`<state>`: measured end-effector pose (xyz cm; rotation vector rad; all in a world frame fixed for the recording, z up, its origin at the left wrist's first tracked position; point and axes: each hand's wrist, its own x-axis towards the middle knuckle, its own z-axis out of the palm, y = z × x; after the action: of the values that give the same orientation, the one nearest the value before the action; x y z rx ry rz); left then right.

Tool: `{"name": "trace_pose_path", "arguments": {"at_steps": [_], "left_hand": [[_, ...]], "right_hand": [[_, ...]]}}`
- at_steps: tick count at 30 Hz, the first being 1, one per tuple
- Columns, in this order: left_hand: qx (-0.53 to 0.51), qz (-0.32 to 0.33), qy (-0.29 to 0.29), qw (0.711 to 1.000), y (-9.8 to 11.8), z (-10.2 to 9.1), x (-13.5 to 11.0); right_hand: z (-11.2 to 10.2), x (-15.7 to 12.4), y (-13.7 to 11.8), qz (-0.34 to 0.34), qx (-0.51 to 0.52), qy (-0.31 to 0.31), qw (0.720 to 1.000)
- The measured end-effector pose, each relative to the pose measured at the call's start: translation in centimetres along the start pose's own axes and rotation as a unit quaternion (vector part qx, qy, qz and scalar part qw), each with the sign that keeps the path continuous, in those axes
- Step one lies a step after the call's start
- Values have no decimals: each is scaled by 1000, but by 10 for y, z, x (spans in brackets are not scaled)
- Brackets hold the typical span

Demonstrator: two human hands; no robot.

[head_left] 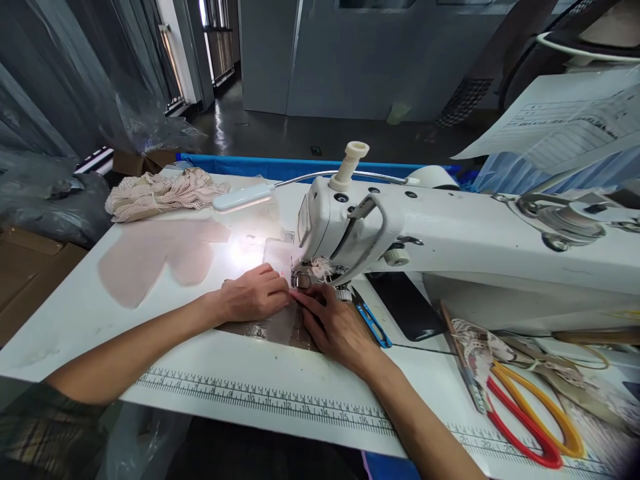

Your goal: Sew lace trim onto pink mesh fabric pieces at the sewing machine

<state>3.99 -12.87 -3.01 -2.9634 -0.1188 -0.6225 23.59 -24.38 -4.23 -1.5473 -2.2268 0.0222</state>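
Observation:
A white sewing machine (325,220) stands in front of me, its presser foot (301,281) lowered near the fabric. My left hand (257,293) lies just left of the foot, fingers curled down onto a thin sheer fabric piece (280,328). On the other side, my right hand (333,323) has its thumb and fingertips drawn together at the fabric's edge, close under the needle area. The fingertips of both hands nearly meet there. Part of the fabric is hidden beneath my hands.
Pale pink cut fabric (143,257) and a bundle of lace (165,193) lie left. A lamp (244,198) lights the work. Blue thread snips (373,320), a black phone (405,303) and red-and-yellow-handled scissors (530,420) lie right. A printed ruler (270,400) runs along the front edge.

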Motion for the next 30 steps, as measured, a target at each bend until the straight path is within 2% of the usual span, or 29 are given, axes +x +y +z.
{"name": "trace_pose_path", "arguments": {"at_steps": [3,9,15,19,22,25,30], "left_hand": [[-32,46,-12,998,4,-4,-2],[-33,29,-37,998,4,-15,-2],[-29,8,-38,999,2,-11,-1],[-13,41,-23,999,5,-8,-1],[1,61,-22,998,7,-6,-2],[-1,52,-14,999,7,-7,-3],[-21,33,-39,998,8,-11,-3]], "right_hand": [[0,0,1,10,-20,-2,1000],[-3,-5,0,-19,51,6,998],[-1,-2,-2,-10,7,9,1000],[0,0,-2,-7,-26,13,1000],[-2,-1,-2,-21,-6,18,1000],[-2,-3,-3,-33,29,17,999],[0,-4,-1,-4,9,6,1000]]}}
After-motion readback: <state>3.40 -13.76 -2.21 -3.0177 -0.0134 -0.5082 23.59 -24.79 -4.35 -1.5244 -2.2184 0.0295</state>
